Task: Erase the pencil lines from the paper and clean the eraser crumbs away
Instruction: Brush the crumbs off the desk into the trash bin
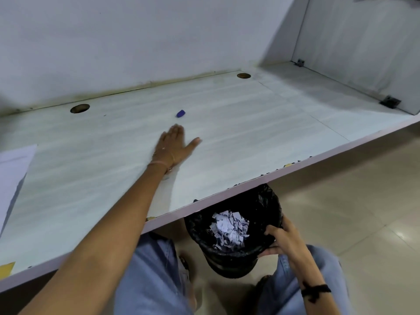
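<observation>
Desk: A pale, wood-grained desk seen from above, set against a white wall, with two round cable holes near its back edge.

Left hand: The left hand lies palm down on the middle of the desk, fingers straight and close together, thumb spread to the right. It holds nothing. Laid flat like this, it probably serves as a brush to sweep crumbs toward the front edge.

Right hand: The right hand is below the desk's front edge. Its fingers curl over the near rim of a bin, gripping it.

Bin: A bin lined with a black bag, tilted, its mouth partly tucked under the front edge of the desk. Crumpled white paper scraps lie inside. It seems to be held there to catch whatever is swept off.

Crumbs: Small dark specks, the eraser crumbs, dot the front edge, right above the bin and along to the right.

Eraser: A small blue-purple eraser lies on the desk just beyond the left fingertips, toward the back edge, not touching them. Nothing is holding it, which suggests the rubbing-out is finished.

Paper: A white sheet of paper lies at the desk's left edge, partly out of view. Whether pencil lines remain on it cannot be made out.

Stage: Likely the clean-up step, with crumbs not yet cleared from the edge.
</observation>
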Available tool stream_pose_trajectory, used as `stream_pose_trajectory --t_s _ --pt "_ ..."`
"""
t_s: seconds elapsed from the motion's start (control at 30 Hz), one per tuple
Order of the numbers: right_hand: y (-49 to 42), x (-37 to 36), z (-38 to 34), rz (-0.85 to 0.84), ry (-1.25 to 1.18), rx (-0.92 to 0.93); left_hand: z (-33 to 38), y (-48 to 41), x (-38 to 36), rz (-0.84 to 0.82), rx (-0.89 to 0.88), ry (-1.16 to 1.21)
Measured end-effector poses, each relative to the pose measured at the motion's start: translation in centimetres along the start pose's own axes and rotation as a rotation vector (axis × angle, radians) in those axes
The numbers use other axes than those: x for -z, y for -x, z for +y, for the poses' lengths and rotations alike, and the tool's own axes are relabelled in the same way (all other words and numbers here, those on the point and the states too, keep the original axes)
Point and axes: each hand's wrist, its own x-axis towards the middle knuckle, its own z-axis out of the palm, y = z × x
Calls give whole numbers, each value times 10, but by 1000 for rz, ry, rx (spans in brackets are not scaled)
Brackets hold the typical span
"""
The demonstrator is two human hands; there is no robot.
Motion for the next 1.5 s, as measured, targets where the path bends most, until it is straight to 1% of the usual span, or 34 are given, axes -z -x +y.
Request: stream_pose_trajectory --t_s 0.13,0.2,0.3,0.37,0.43,0.47,0.5,0.53,0.57,0.6,0.63,0.67,0.7,0.73,0.8,0.87,0.9,0.93,0.97,1.03,1.07,1.1,1.13,1.17,1.23,1.3,1.33,1.37,1.43,1.5 --pt "3 1 -2 12 28 13 43 -19 0 -88 -193 -18" --pt "3 3 -3 21 46 15 69 -13 -1 -96 -299 -38" --pt "5 7 -4 50 42 19 107 19 -12 -117 -563 -106" --pt "6 9 -5 61 36 17 124 55 -21 -171 -768 -118" --pt "8 12 -6 74 25 18 125 88 -20 -262 -865 -31" --pt "9 14 -6 75 20 19 119 96 -17 -267 -873 19" --pt "9 16 -6 76 18 20 109 97 -13 -219 -848 40" --pt "10 18 -5 83 14 17 97 92 -11 -152 -779 35" --pt "10 20 -4 90 10 15 82 83 -9 -85 -661 31" --pt "11 21 -2 98 4 13 69 73 -8 -46 -500 23" --pt "11 22 -1 105 -5 12 59 66 -9 -56 -340 -3" --pt "10 22 0 111 -13 14 56 63 -12 -90 -234 -45" --pt "10 22 0 121 -18 17 61 65 -16 -109 -217 -84" --pt "10 22 1 131 -20 20 72 69 -20 -108 -271 -111" --pt "10 21 3 143 -22 22 104 92 -29 -108 -478 -102" --pt "11 21 6 149 -29 32 135 118 -34 -161 -689 -23" --pt "10 22 7 151 -34 36 143 126 -33 -173 -730 31" --pt "10 25 8 156 -39 33 147 128 -31 -151 -721 82" --pt "10 28 10 160 -44 25 145 124 -29 -79 -670 109" --pt "10 34 13 161 -50 14 131 109 -28 88 -477 89" --pt "10 36 14 164 -54 13 123 101 -29 99 -365 63" --pt "9 38 16 170 -60 13 120 96 -32 61 -291 15" --pt "8 39 17 177 -65 14 122 96 -37 31 -275 -50" --pt "7 39 18 182 -66 18 128 100 -42 23 -304 -95" --pt "4 40 22 194 -76 24 152 114 -56 52 -439 -84" --pt "1 44 28 214 -108 23 174 126 -72 92 -603 -9" --pt "-1 46 30 225 -130 22 182 130 -82 81 -674 60" --pt "-3 50 34 240 -155 16 189 131 -94 17 -713 155" --pt "-10 60 42 274 -202 0 197 125 -117 -119 -686 336" --pt "-18 69 50 304 -249 -15 199 112 -135 -157 -567 494"
